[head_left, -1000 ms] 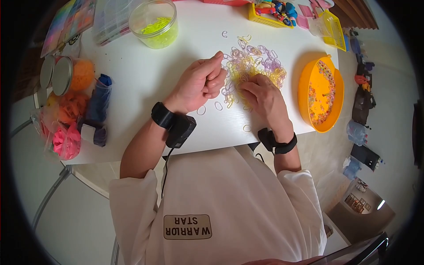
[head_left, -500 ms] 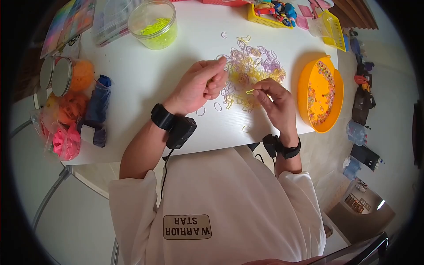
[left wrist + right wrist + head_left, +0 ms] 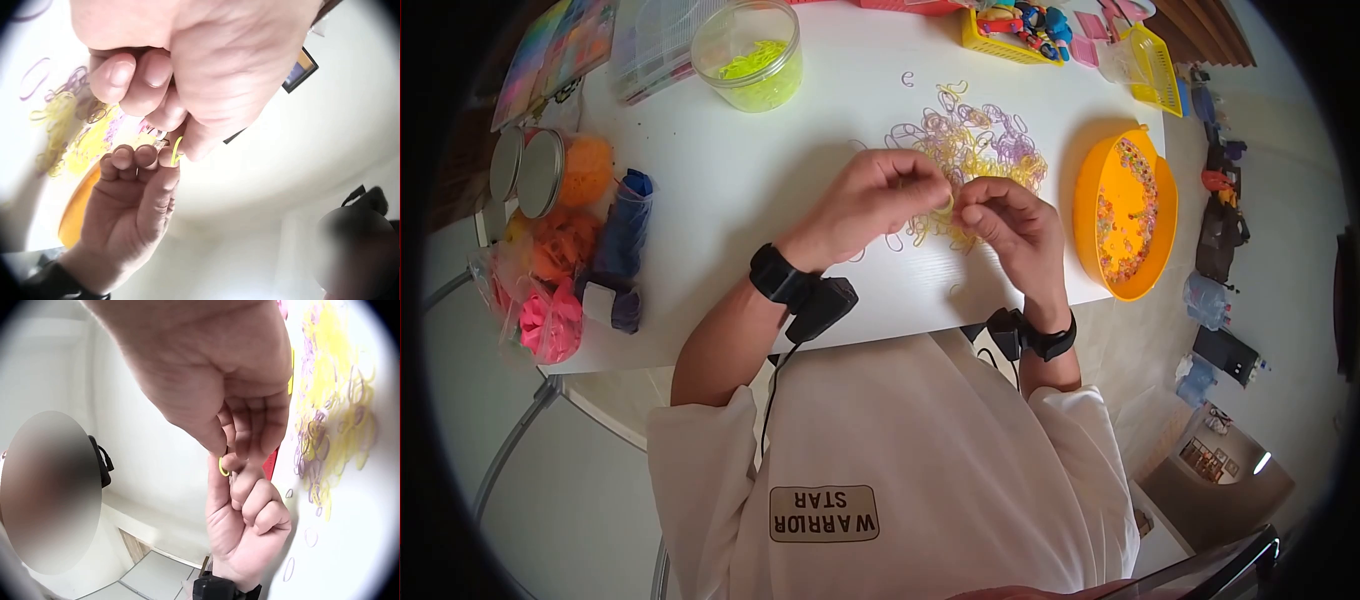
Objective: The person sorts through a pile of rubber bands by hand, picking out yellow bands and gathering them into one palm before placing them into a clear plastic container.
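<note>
My left hand (image 3: 865, 208) and right hand (image 3: 1028, 235) meet fingertip to fingertip over the near side of a loose heap of purple and yellow rubber bands (image 3: 1000, 150). Between their thumbs and forefingers is a small yellow-green rubber band (image 3: 174, 151), pinched from both sides. The right wrist view shows part of its loop as a short curve at the left thumb, the rest hidden by fingers. On the left hand, the other fingers (image 3: 259, 503) are curled into the palm.
A yellow tray (image 3: 1088, 220) with small multicoloured beads stands right of the heap. At the back are a clear tub (image 3: 788, 75) of lime-green bands and a yellow basket (image 3: 1000, 46) of small items. Lidded jars (image 3: 542, 172) and bagged bundles (image 3: 622, 235) line the left edge.
My right hand has lifted a yellow-green rubber band out of the heap. The left hand has moved right and its thumb and forefinger now meet the band.
</note>
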`<state>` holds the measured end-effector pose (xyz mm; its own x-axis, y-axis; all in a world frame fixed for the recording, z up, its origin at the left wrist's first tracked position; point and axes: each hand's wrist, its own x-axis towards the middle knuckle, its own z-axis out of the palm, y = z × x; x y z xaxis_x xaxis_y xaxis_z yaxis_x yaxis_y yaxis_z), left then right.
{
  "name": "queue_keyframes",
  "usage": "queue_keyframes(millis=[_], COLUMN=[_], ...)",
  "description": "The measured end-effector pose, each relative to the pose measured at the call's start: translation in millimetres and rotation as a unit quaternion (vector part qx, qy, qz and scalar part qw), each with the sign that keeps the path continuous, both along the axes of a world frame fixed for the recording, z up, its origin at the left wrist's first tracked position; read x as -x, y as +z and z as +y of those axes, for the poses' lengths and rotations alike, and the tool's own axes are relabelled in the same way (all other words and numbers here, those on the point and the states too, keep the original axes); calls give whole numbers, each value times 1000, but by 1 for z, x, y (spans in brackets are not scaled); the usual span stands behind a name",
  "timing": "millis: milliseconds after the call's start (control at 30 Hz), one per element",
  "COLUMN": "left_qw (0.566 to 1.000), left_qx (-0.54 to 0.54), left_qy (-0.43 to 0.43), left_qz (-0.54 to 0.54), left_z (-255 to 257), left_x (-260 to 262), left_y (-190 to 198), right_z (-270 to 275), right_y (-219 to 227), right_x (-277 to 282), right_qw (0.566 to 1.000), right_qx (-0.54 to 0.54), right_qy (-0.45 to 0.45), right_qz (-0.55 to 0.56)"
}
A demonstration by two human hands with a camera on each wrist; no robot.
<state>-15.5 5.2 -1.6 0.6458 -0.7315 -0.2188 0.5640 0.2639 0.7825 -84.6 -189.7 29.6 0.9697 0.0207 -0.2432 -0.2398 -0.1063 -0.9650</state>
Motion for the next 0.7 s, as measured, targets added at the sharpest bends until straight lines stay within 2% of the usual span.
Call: queue_keyframes(millis=[67,100,167,200,300,400,500,600,700], left_qw=[988,982,964,963,968,970,969,972,979], left_qx=[91,115,162,150,157,162,159,134,94], left_qy=[6,37,96,119,114,76,71,72,76], left_qz=[127,147,186,189,161,161,173,178,165], left_z=[8,9,11,11,12,15,13,11,9], left_x=[-9,-10,-12,-13,-15,-16,-16,-17,-14], left_y=[-13,-12,-7,-7,-16,-17,-15,-13,-4], right_z=[-8,-8,-7,-8,2,6,-1,-6,-8], right_y=[-4,-3,0,-4,-9,-15,-22,-20,-8], right_x=[-3,-6,-10,-10,-12,-14,-14,-12,-8], right_qw=[999,990,939,930,901,876,877,887,921], right_qx=[38,134,319,339,395,443,442,430,371], right_qy=[-4,15,52,67,69,70,102,97,53], right_qz=[-11,-46,-114,-122,-165,-176,-158,-136,-110])
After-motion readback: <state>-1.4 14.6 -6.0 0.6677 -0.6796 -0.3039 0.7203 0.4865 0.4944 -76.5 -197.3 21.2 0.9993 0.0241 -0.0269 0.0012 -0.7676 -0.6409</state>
